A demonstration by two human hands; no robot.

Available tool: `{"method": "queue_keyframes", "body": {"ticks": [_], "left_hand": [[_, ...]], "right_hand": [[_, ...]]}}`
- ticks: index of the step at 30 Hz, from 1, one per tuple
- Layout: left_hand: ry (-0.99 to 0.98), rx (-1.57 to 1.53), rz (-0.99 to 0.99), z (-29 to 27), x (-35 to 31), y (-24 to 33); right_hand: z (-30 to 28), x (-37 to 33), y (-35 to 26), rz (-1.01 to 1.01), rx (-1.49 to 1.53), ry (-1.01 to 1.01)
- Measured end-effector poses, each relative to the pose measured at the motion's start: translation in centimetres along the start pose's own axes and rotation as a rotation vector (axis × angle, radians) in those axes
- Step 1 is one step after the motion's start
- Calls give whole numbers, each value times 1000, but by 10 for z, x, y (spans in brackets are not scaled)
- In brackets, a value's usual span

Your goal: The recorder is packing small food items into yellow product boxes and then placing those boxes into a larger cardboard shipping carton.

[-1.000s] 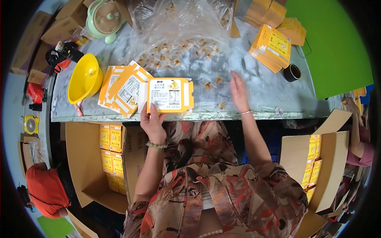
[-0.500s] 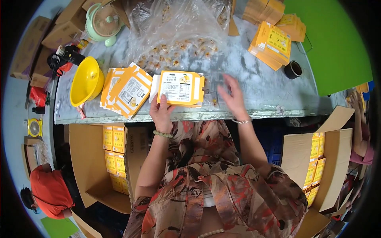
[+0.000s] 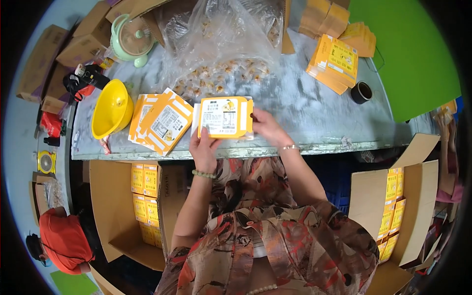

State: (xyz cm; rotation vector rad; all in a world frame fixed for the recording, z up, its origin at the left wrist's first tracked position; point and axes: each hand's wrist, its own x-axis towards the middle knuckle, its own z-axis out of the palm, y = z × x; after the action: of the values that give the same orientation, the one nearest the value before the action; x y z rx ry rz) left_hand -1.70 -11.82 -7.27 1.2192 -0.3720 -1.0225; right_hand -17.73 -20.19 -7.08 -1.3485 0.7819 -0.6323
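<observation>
A flat-looking yellow and white carton (image 3: 219,118) is held just above the table's near edge, its printed white panel facing up. My left hand (image 3: 203,151) grips its lower left, thumb on top and fingers underneath. At the carton's right end, my right hand (image 3: 268,129) has its fingers closed on the end flap; the fingertips are partly hidden. Left of the carton, a fanned pile of flattened yellow cartons (image 3: 164,123) lies on the table. Beyond it, small clear-wrapped pieces (image 3: 221,76) are scattered beside a large clear plastic bag (image 3: 221,34).
A yellow bowl (image 3: 112,109) and a pale green pot (image 3: 132,40) stand at left. Stacked yellow cartons (image 3: 334,64) and a dark cup (image 3: 361,92) are at right. Below the table, open cardboard boxes (image 3: 110,206) hold yellow cartons. A person in red (image 3: 64,241) is at lower left.
My right hand has moved left from the open table to the carton's right end and closed on it. My left hand still grips the carton. The whole view has shifted slightly.
</observation>
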Motion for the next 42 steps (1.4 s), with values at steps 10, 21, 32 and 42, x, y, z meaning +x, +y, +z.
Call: {"method": "queue_keyframes", "body": {"ticks": [10,21,32,42], "left_hand": [[-51,-429,-29,-56,-59,31],[75,-182,34,-79,-60,31],[171,1,135,-38,-31,15],[121,-34,119,-5,-16,-9]], "right_hand": [[10,58,-26,-382,-285,443],[23,65,16,-547,-1193,108],[-62,-12,23,-193,-144,515],[21,8,10,-135,-467,282]]}}
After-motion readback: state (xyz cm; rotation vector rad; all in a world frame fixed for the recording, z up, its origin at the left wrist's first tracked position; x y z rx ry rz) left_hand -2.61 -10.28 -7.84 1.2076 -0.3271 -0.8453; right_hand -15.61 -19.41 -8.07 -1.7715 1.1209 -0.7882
